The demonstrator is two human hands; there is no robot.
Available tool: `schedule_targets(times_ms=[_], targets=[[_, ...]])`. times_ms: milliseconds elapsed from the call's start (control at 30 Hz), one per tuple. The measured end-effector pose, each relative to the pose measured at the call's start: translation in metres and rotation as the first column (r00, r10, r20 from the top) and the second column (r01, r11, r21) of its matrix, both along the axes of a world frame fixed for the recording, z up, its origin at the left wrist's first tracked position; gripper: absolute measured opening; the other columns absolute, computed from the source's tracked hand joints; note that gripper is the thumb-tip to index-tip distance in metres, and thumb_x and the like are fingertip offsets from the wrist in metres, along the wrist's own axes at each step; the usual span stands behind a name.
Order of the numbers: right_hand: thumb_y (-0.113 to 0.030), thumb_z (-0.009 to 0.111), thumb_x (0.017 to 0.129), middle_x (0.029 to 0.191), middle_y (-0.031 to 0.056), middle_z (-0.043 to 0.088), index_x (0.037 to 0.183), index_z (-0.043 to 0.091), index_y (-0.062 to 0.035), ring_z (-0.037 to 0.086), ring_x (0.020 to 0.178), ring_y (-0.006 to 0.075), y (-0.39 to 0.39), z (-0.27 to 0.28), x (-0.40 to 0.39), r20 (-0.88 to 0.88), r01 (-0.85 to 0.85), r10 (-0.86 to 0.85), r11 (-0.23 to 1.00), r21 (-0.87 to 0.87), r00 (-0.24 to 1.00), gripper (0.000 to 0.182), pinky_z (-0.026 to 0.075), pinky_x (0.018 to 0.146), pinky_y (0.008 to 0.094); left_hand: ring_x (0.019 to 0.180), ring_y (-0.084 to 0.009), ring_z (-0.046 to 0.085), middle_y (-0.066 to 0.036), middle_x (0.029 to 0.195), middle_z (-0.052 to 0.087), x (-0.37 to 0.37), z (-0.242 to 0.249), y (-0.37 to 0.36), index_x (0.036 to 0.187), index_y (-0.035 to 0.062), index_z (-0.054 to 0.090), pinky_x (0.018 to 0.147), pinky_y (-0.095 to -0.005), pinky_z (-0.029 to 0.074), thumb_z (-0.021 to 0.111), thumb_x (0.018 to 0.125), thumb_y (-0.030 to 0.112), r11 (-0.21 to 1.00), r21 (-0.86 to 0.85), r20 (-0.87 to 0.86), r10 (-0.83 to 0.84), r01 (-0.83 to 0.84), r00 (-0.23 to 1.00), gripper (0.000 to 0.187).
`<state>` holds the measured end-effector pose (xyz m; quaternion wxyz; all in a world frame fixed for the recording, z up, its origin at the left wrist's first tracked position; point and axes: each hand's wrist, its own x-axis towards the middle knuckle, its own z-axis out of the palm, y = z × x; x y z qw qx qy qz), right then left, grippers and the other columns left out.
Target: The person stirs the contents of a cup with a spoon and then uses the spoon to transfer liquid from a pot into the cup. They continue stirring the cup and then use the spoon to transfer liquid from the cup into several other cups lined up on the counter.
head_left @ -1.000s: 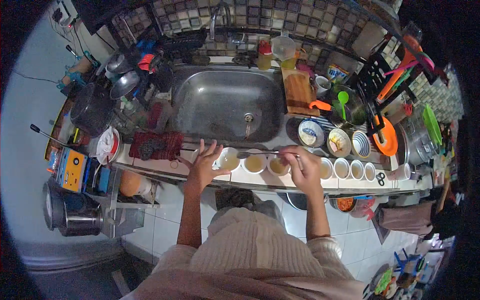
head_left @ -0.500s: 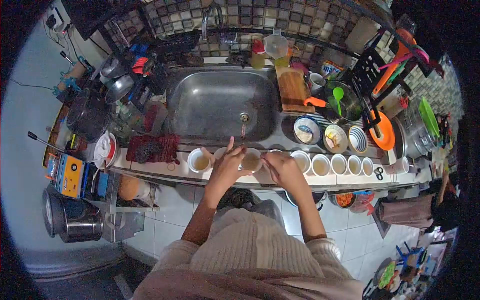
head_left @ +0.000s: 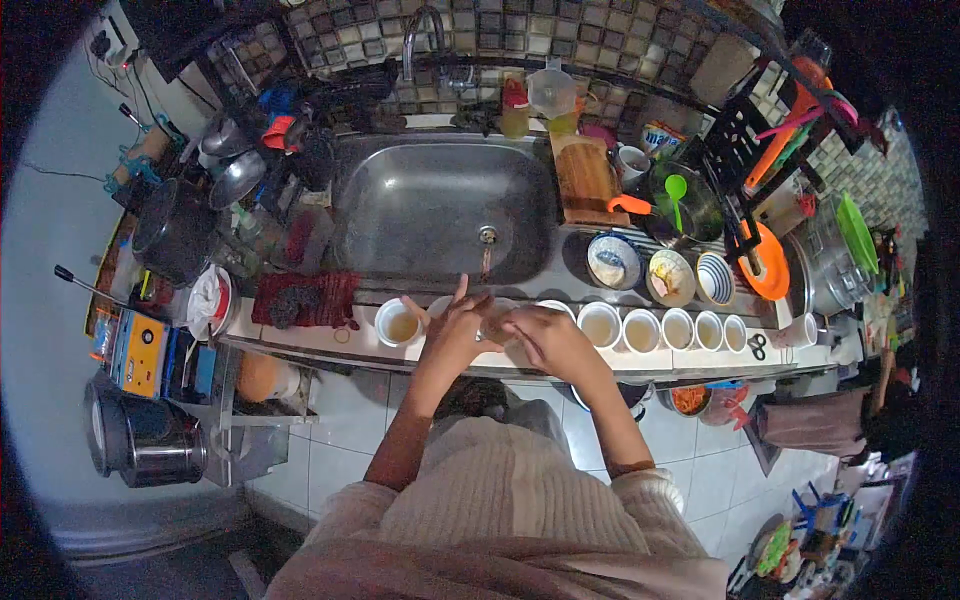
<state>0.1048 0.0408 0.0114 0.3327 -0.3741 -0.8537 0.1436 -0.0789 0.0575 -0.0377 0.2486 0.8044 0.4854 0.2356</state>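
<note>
A row of small white cups with yellowish liquid lines the counter's front edge (head_left: 350, 340), one cup (head_left: 398, 322) at the left and several others (head_left: 640, 330) running right. My left hand (head_left: 452, 335) and my right hand (head_left: 545, 340) meet over a cup (head_left: 497, 322) in the middle. The left hand's fingers wrap that cup's side, with one finger pointing up. My right hand is closed, its fingertips at the cup's rim; the spoon it holds is mostly hidden under the hands.
Behind the cups lies a steel sink (head_left: 440, 210) with a faucet (head_left: 425, 30). A red cloth (head_left: 300, 295) sits left of it, with a wooden cutting board (head_left: 583, 180), patterned bowls (head_left: 672, 276) and an orange plate (head_left: 770, 265) to its right. Scissors (head_left: 758, 347) lie by the last cup.
My left hand left the far-left cup and moved right to the middle cup. My right hand with the spoon came left to meet it. The view shifted slightly.
</note>
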Motion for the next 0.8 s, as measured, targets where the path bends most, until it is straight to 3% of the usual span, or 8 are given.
schedule_targets(times_ms=[100,200,400,600,633,667,733,800], targets=[[-0.009,0.056,0.076,0.079,0.0161,0.059,0.089,0.054,-0.0019,0.058,0.073,0.033,-0.002,0.01,0.004,0.012,-0.034,0.035,0.999,-0.028,0.999,0.015,0.047,0.064,0.0374,0.129,-0.0252,0.02,-0.006,0.126,0.045,0.001,0.003,-0.001,0.118,0.0059,0.048,0.09,-0.0664,-0.013,0.07,0.059,0.041,1.0,0.026,-0.088,0.003,-0.001,0.996,0.072],[-0.009,0.056,0.076,0.08,0.0161,0.06,0.088,0.055,-0.002,0.058,0.074,0.0325,0.001,0.012,0.005,0.062,0.139,-0.133,0.986,-0.098,0.989,0.014,0.047,0.065,0.037,0.129,-0.0255,0.019,-0.006,0.127,0.044,0.005,0.017,-0.005,0.12,0.007,0.047,0.089,-0.067,-0.014,0.071,0.058,0.041,1.0,-0.01,-0.179,0.026,-0.028,0.984,0.074],[-0.009,0.055,0.077,0.082,0.0145,0.061,0.086,0.057,-0.0024,0.058,0.072,0.0327,-0.002,0.015,0.009,0.007,-0.044,0.045,0.999,-0.03,0.999,0.011,0.047,0.064,0.0368,0.129,-0.0248,0.02,-0.003,0.126,0.046,0.007,0.022,-0.006,0.118,0.0116,0.05,0.083,-0.0705,-0.017,0.07,0.058,0.042,0.998,0.017,-0.249,0.066,-0.064,0.966,0.071],[-0.007,0.057,0.076,0.076,0.0144,0.059,0.08,0.058,-0.0007,0.058,0.067,0.0301,-0.026,0.04,0.036,-0.168,0.212,-0.212,0.977,-0.02,0.963,0.008,0.046,0.062,0.034,0.128,-0.0253,0.022,-0.004,0.125,0.046,0.008,0.024,-0.006,0.117,0.0108,0.051,0.083,-0.0704,-0.017,0.072,0.056,0.041,0.997,-0.013,-0.24,0.074,-0.08,0.968,0.071],[-0.003,0.056,0.075,0.071,0.0114,0.059,0.079,0.058,-0.0005,0.058,0.061,0.0228,-0.029,0.041,0.038,-0.179,0.226,-0.222,0.974,0.004,0.959,0.005,0.046,0.057,0.0297,0.128,-0.0253,0.022,-0.004,0.125,0.046,0.007,0.024,-0.006,0.117,0.0108,0.051,0.083,-0.0704,-0.017,0.072,0.056,0.041,0.997,-0.014,-0.239,0.072,-0.077,0.968,0.071],[0.002,0.054,0.075,0.067,0.0084,0.06,0.079,0.059,-0.0004,0.059,0.056,0.0155,-0.032,0.042,0.041,-0.191,0.241,-0.231,0.97,0.029,0.954,0.006,0.045,0.053,0.0254,0.129,-0.0255,0.022,-0.004,0.125,0.046,0.006,0.023,-0.005,0.117,0.0103,0.05,0.088,-0.0683,-0.012,0.072,0.056,0.04,0.998,-0.023,-0.219,0.049,-0.056,0.975,0.071],[0.003,0.053,0.076,0.067,0.0087,0.06,0.079,0.059,0.0001,0.058,0.053,0.0144,-0.035,0.037,0.046,-0.177,0.226,-0.206,0.969,0.099,0.962,0.007,0.044,0.05,0.0244,0.129,-0.0256,0.022,-0.005,0.125,0.045,0.005,0.02,-0.003,0.117,0.0098,0.05,0.093,-0.0661,-0.008,0.072,0.056,0.039,0.999,-0.031,-0.199,0.022,-0.028,0.98,0.072],[0.003,0.051,0.078,0.068,0.0096,0.061,0.079,0.058,0.0015,0.057,0.053,0.015,-0.041,0.036,0.047,-0.288,0.261,-0.242,0.965,0.027,0.926,0.007,0.044,0.049,0.0234,0.128,-0.0267,0.022,-0.007,0.126,0.044,0.004,0.017,-0.002,0.118,0.0075,0.049,0.101,-0.0557,0.006,0.073,0.056,0.038,0.999,-0.04,-0.133,0.017,-0.023,0.991,0.073]])
